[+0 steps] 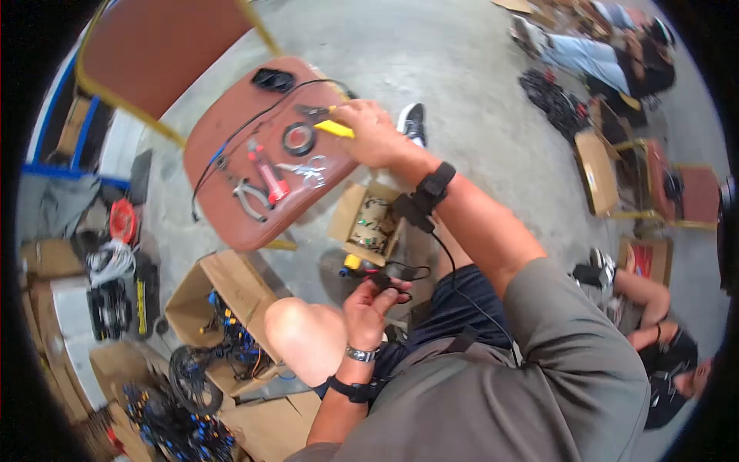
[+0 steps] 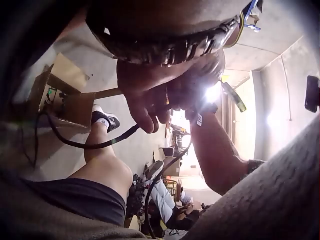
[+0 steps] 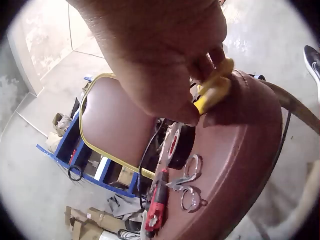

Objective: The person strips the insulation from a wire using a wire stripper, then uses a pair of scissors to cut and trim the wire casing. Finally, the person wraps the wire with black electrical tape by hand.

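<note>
- Right hand (image 1: 373, 132) curls round the yellow-handled tool (image 1: 336, 128) at the far right edge of the chair seat (image 1: 231, 215), just beside the tape roll (image 1: 298, 139).
- The tool's long axis runs left-right, nose pointing left, away from the palm.
- Left hand (image 1: 373, 304), near the lap and well apart, pinches a black cable (image 2: 100, 144).

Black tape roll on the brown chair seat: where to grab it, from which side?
From above. The black tape roll lies flat on the brown chair seat, core open upward. Probably best grip: one finger in the core, thumb on the outer rim, on the side away from the right hand holding the yellow-handled tool.
</note>
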{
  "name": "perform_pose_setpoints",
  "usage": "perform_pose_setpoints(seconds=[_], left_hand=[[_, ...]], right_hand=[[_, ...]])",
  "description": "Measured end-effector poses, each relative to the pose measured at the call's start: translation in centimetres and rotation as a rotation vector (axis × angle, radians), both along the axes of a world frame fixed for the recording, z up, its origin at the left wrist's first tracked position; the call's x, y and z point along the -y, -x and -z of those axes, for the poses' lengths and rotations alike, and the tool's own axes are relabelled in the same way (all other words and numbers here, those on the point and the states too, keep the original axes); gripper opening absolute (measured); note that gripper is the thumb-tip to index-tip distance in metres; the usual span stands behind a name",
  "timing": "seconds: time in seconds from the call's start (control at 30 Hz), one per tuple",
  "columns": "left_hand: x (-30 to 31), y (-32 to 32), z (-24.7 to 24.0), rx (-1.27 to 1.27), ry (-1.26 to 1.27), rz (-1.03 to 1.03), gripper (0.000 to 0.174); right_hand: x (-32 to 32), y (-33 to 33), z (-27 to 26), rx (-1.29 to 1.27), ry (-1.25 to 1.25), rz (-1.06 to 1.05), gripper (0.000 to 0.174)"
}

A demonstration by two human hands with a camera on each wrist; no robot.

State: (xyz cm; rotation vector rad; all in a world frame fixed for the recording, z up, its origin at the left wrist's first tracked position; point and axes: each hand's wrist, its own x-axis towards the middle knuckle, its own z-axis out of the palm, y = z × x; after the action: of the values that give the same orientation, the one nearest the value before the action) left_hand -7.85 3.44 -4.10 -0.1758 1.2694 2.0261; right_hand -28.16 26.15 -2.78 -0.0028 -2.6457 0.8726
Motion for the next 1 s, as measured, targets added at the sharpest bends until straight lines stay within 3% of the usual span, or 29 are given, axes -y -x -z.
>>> perform_pose_setpoints(seconds=[0.03,0.1,0.17,0.23,0.27,0.33,0.4,0.53,0.63,0.67,0.77,0.93,1.0], left_hand=[[0.1,-0.1,0.1,-0.040,-0.006,0.000,0.016],[-0.2,-0.3,-0.1,-0.091,-0.026,-0.033,0.014],[-0.4,-0.5,0.0,-0.164,0.030,0.019,0.013],[-0.6,-1.1,-0.2,-0.260,0.110,0.056,0.014],[-1.1,-0.9,-0.4,-0.274,0.119,0.072,0.015],[-0.8,-2.1,-0.5,-0.314,0.109,0.075,0.016],[-0.8,-2.2,-1.3,-0.404,0.118,0.073,0.019],[-0.9,-3.4,-3.0,-0.299,-0.124,-0.010,0.020],[-0.3,-4.0,-4.8,-0.255,-0.185,-0.024,0.019],[0.1,-4.2,-5.7,-0.222,-0.233,-0.018,0.018],[1.9,-4.6,-6.7,-0.314,-0.230,-0.149,0.019],[5.5,-6.1,-9.1,-0.356,-0.113,-0.208,0.017],[7.6,-6.8,-9.5,-0.406,0.088,-0.309,0.016]], right_hand=[[-0.6,-1.7,-0.7,0.006,0.088,-0.037,0.038],[-1.8,-7.4,-3.6,0.343,0.450,-0.142,0.036],[-1.9,-13.9,-6.9,0.399,0.319,-0.161,0.036],[-2.3,-18.8,-6.5,0.505,0.535,-0.187,0.037],[-2.6,-20.9,-4.2,0.578,0.810,-0.186,0.037],[-1.7,-25.9,-2.3,0.647,1.109,-0.161,0.040],[-0.7,-29.1,-1.4,0.587,1.115,-0.125,0.045],[3.0,-32.8,-0.7,0.341,0.940,-0.232,0.047],[4.9,-32.8,-1.7,0.381,0.967,-0.375,0.046],[5.9,-32.7,-1.4,0.344,1.139,-0.379,0.035],[7.1,-32.4,-2.9,0.507,1.349,-0.276,0.022],[7.4,-29.9,-4.3,0.277,1.097,-0.391,0.016],[6.6,-28.1,-4.3,0.267,0.992,-0.421,0.015]])
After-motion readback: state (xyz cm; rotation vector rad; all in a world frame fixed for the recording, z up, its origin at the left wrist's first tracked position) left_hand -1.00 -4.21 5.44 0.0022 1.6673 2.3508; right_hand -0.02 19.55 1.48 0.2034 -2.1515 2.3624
